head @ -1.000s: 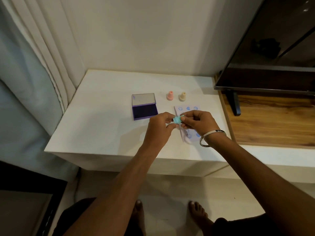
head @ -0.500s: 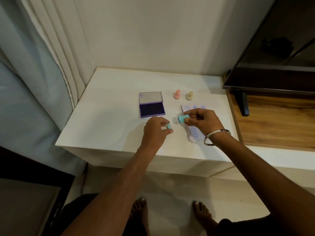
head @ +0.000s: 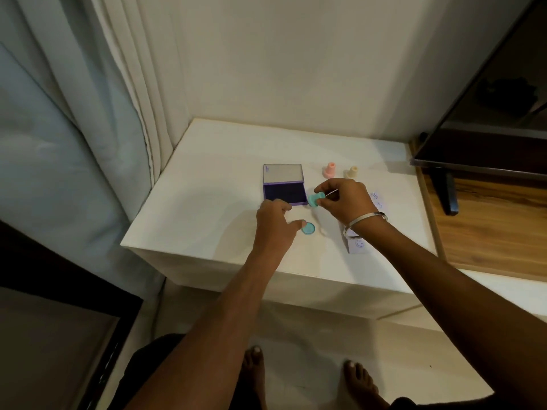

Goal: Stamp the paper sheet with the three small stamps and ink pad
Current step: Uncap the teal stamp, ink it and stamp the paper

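- Teal stamp pinched in right hand, just beside open ink pad
- Left hand, fingers loosely spread, touches teal cap on table
- Paper sheet lies under right wrist
- Pink stamp, cream stamp stand behind

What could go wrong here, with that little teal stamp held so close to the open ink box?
The right hand pinches the teal stamp just beside the open ink pad; a careless dip might miss the pad and mark the white table. The right forearm covers much of the paper sheet, so it could smear the prints or shift the sheet. The stamp's cap lies by the left hand fingertips and could be knocked away.
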